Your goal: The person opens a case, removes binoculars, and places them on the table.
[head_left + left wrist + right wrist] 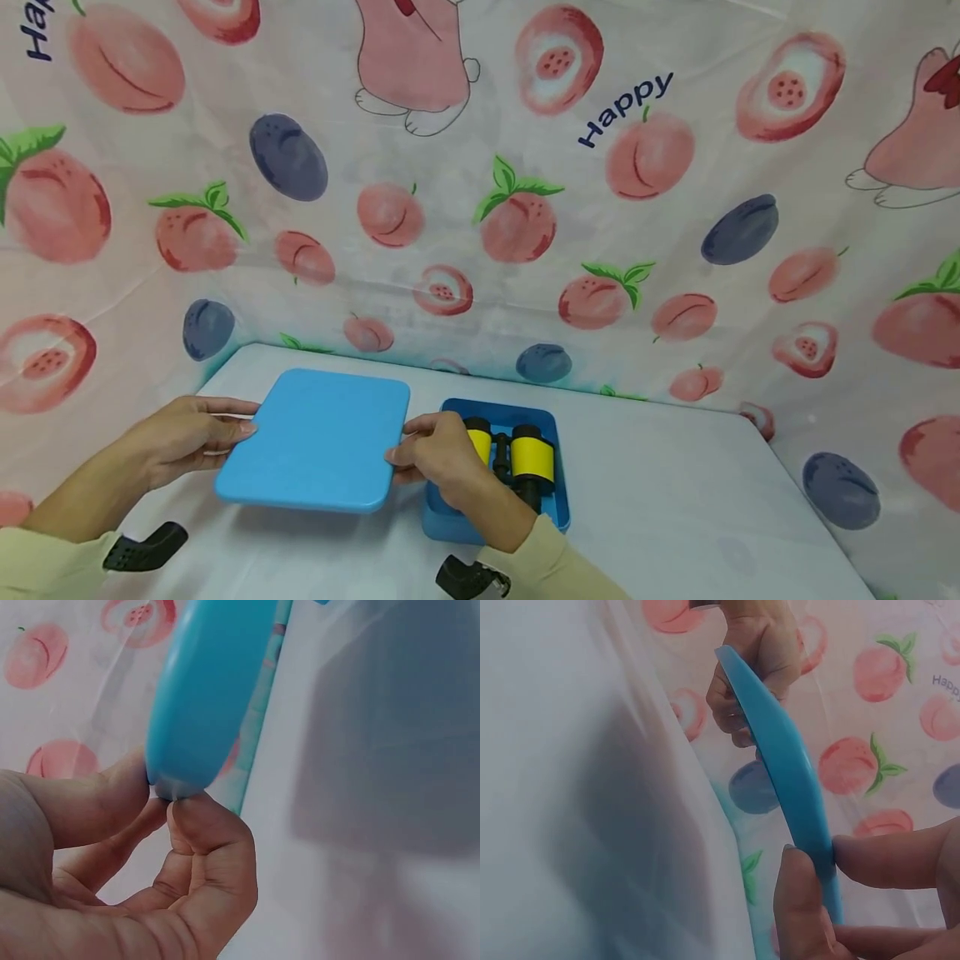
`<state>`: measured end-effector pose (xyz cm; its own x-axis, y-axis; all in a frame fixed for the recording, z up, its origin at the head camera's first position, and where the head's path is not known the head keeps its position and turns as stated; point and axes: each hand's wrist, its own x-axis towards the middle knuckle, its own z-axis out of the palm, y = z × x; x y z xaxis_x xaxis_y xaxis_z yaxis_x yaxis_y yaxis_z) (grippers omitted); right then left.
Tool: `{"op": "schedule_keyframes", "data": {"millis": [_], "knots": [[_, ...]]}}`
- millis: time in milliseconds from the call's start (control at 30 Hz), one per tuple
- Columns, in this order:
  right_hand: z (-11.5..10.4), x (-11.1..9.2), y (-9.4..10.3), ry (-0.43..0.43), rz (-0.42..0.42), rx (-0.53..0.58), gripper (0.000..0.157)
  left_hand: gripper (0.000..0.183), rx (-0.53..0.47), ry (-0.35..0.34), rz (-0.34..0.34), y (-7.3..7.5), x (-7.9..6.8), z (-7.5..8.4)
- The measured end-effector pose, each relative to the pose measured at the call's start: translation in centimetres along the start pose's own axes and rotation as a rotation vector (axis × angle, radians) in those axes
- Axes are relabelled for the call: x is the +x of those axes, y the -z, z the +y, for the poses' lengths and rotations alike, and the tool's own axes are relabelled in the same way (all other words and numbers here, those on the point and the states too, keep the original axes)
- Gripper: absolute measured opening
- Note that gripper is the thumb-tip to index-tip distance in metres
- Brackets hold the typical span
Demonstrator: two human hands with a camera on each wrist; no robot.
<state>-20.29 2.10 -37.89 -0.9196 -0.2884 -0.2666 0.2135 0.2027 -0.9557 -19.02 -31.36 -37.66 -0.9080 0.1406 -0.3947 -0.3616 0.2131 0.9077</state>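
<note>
A flat blue lid (318, 437) with rounded corners is held above the table, and its shadow falls on the cloth below. My left hand (187, 437) pinches its left edge; in the left wrist view the thumb and fingertips grip the rim of the lid (206, 697). On the opposite edge my right hand (442, 454) pinches the lid between thumb and fingers, as the right wrist view of the lid (787, 765) also shows. Behind the right hand stands a blue box (558, 425), uncovered, with yellow and black binoculars (532, 457) lying in it. My right hand and forearm partly hide both.
A white cloth covers the table (675, 483). Behind and beside it hangs a curtain (465, 167) printed with peaches, meeting the table's back edge. A black wrist mount (146, 547) sits at the left sleeve, another mount (468, 577) at the right.
</note>
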Motion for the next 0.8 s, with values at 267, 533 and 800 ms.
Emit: {"op": "schedule_keyframes", "data": {"millis": [267, 533, 800], "knots": [[0.6, -0.1, -0.3, -0.004, -0.022, 0.014, 0.048, 0.058, -0.011, 0.024, 0.009, 0.1, 0.0, -0.6], [0.6, -0.1, -0.4, -0.006, -0.011, 0.001, 0.049, 0.049, -0.030, 0.025, 0.000, 0.2, 0.2, -1.0], [0.6, 0.1, -0.6, -0.018, -0.009, 0.023, 0.049, 0.044, -0.029, 0.009, -0.027, 0.6, 0.2, -1.0]]}}
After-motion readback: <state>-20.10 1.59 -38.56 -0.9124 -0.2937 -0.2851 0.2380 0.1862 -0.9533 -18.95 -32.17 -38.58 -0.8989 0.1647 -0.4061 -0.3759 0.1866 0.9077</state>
